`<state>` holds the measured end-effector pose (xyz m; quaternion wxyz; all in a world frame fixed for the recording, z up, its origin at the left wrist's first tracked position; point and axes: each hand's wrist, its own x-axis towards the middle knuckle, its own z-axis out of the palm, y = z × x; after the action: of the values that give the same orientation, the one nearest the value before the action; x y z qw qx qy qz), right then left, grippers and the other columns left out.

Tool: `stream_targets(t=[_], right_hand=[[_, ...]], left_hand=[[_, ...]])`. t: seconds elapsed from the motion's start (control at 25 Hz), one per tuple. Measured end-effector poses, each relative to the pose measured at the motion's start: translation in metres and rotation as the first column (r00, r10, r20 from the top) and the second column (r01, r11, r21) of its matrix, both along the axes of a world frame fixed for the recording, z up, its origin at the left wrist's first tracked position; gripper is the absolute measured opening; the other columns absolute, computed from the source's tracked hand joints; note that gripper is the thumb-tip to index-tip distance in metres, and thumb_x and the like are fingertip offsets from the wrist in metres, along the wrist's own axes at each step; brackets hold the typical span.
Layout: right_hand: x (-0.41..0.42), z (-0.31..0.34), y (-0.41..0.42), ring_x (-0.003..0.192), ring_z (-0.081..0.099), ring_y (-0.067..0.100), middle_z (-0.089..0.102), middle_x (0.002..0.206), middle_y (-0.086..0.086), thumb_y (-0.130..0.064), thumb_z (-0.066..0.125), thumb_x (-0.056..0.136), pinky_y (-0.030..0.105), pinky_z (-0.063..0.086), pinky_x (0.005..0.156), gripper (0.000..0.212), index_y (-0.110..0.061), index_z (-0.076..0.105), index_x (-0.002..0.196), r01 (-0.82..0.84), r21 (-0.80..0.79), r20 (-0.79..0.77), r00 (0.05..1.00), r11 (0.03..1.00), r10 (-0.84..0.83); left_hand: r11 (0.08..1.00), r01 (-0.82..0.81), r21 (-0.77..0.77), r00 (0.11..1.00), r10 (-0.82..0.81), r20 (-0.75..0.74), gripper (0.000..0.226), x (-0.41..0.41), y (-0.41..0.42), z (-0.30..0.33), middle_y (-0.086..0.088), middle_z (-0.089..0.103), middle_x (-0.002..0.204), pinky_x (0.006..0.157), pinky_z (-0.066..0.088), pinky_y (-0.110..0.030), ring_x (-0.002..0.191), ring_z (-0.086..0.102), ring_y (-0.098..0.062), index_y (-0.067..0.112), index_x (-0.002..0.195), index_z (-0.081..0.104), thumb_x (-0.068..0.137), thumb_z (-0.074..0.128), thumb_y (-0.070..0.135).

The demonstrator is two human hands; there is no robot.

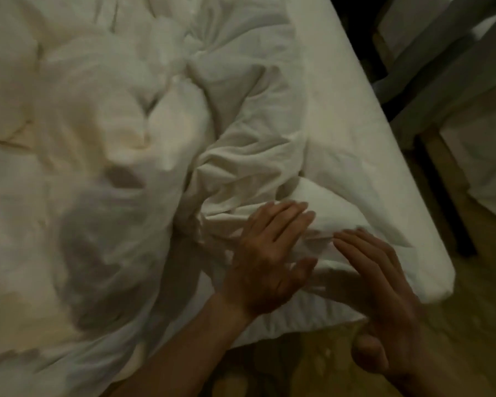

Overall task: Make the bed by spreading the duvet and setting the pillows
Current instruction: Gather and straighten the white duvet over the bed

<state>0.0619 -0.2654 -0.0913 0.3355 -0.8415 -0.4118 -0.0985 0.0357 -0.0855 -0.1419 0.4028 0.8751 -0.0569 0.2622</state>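
**Two hands, one duvet corner to find**

We have both hands, left hand [265,253] and right hand [384,287], fingers spread wide and holding nothing, over the duvet [121,144] bunched mid-bed [364,156]. We should pinch its corner, then pull outward evenly.

Dim, warm indoor light, yellowish cast. The rumpled white fabric duvet [121,156] shows motion blur across 9 o'clock; folds nearer centre are sharper. Grey shadow patches lie on it toward 8 o'clock. Both bare hands, left hand [269,262] and right hand [384,305], are soft-edged, fingertips smeared. Corner at 1 o'clock falls near black. No glare. Bed edge bows slightly at 3 o'clock.
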Motion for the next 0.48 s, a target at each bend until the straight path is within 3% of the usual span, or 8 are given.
stream_targets(t=[0.24,0.48], right_hand=[[0.075,-0.012,-0.075,0.131,0.051,0.034,0.055,0.139,0.018,-0.074,0.020,0.095,0.062,0.036,0.108,0.088,-0.003,0.050,0.137,0.045,-0.094,-0.035,0.998,0.995,-0.049],[0.164,-0.024,-0.151,0.139,0.043,0.032,0.049,0.147,0.016,-0.077,0.019,0.093,0.060,0.031,0.113,0.097,0.001,0.050,0.141,-0.113,-0.186,-0.106,0.990,0.976,0.094]], left_hand=[[0.998,-0.042,0.053,0.977,0.052,-0.204,0.071,0.057,-0.048,0.029,-0.010,0.050,0.144,0.109,0.035,-0.047,0.133,0.044,-0.023,0.008,0.140,0.049,0.100,0.018,0.058],[0.943,-0.274,0.189,0.897,0.321,-0.304,0.071,0.084,-0.120,0.041,-0.006,0.051,0.144,0.112,0.027,-0.030,0.132,0.042,-0.016,0.015,0.142,0.048,0.099,0.018,0.063]])
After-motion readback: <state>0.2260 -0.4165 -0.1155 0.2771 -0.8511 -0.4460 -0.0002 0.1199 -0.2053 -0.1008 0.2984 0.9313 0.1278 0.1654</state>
